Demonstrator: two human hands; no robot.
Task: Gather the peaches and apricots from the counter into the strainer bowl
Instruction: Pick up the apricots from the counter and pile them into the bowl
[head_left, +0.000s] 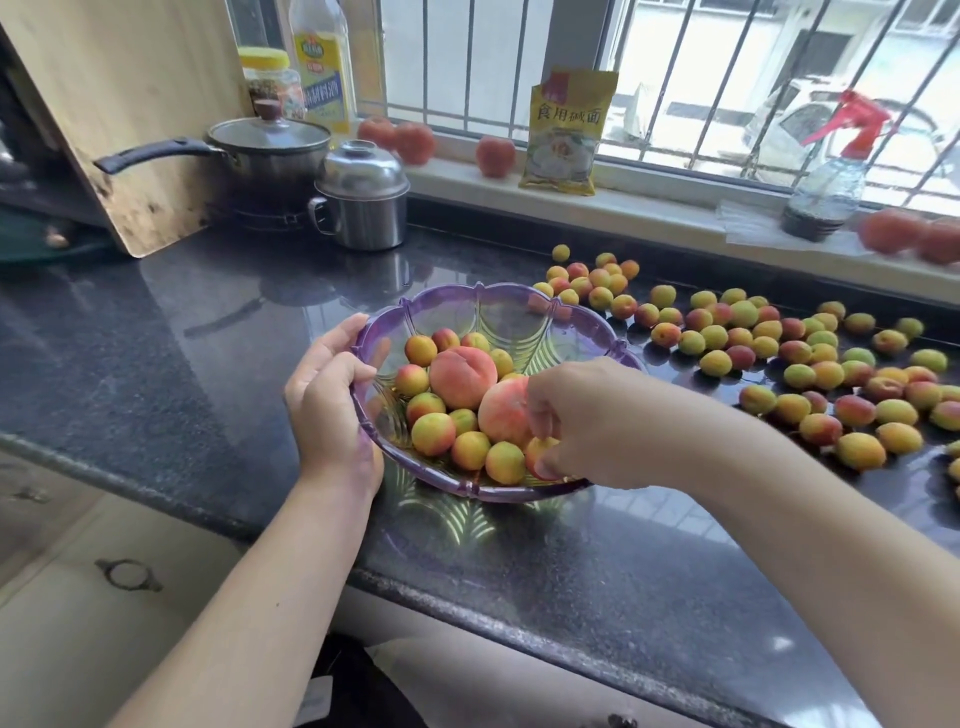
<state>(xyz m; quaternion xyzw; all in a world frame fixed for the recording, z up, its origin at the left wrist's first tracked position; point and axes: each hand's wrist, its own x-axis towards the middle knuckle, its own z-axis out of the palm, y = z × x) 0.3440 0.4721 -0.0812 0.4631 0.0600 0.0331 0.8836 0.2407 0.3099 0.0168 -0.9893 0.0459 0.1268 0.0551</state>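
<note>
Head view: dark speckled stone counter (171, 374) under a barred window, seen from above and behind both forearms.
Strainer bowl: translucent purple plastic strainer bowl with a scalloped rim (485, 292), sitting on the counter at centre, near the front edge.
Bowl contents: two large pink-orange peaches (461, 376) side by side in the middle, ringed by about a dozen small yellow-red apricots (434, 434).
Left hand: left hand (327, 395) grips the bowl's left rim, thumb curled over the edge, fingers wrapped down the outer wall.
Right hand: right hand (582, 421) reaches in over the bowl's near right side, fingertips curled and pinching one small apricot (537, 457) low against the inner wall, touching the nearer peach.
Loose fruit: a wide scatter of small apricots (769, 353) lies on the counter right of the bowl, running back towards the sill; nearest ones just beside the rim.
Window sill: three red peaches (496, 155) on the sill, a yellow powder packet (566, 130) leaning upright, a clear spray bottle with red trigger (831, 182) further right.
Back left: lidded steel saucepan (267, 148), small lidded steel pot (362, 200), wooden board (124, 104) leaning up.
</note>
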